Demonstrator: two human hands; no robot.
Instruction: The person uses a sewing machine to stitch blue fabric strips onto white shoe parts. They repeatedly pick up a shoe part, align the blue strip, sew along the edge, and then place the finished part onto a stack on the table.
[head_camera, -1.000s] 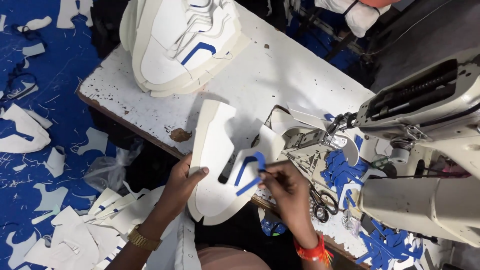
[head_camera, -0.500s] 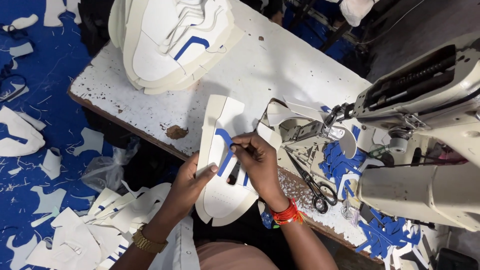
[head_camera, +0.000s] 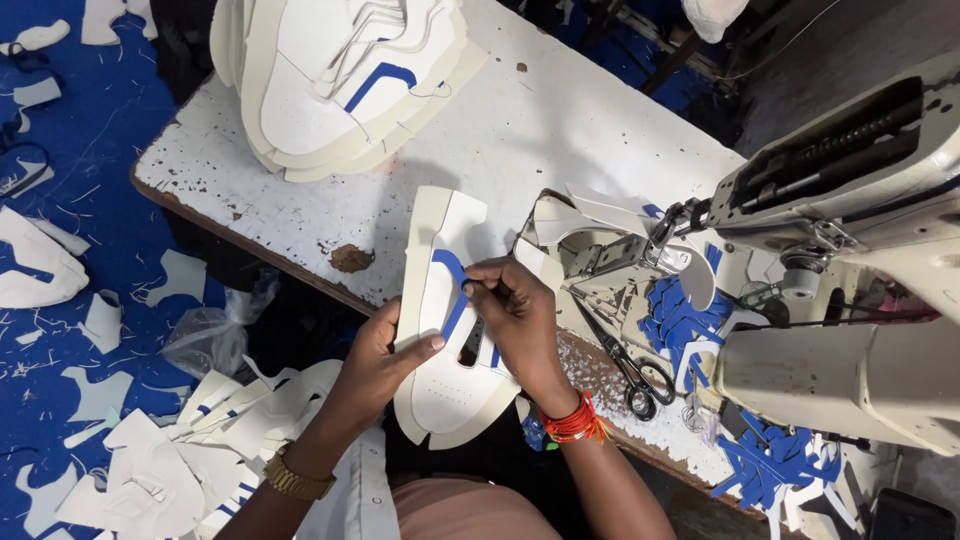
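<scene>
A white and cream shoe upper piece (head_camera: 440, 400) lies over the near edge of the white worktable (head_camera: 540, 130). My left hand (head_camera: 385, 360) holds its left edge, thumb on top. My right hand (head_camera: 510, 310) presses a blue strip (head_camera: 452, 275) onto the piece, fingertips pinched at the strip's upper end. A red and orange thread band circles my right wrist, and a gold watch sits on my left wrist.
A stack of white uppers with blue stripes (head_camera: 340, 80) sits at the table's far left. A sewing machine (head_camera: 840, 260) stands at right, with scissors (head_camera: 630, 365) and blue cut pieces (head_camera: 680, 320) beside it. White offcuts (head_camera: 150, 460) lie on the blue floor (head_camera: 90, 150).
My right hand has moved left from the piece's right side onto its middle, bringing the blue strip up along the upper. My left hand has shifted a little up the left edge.
</scene>
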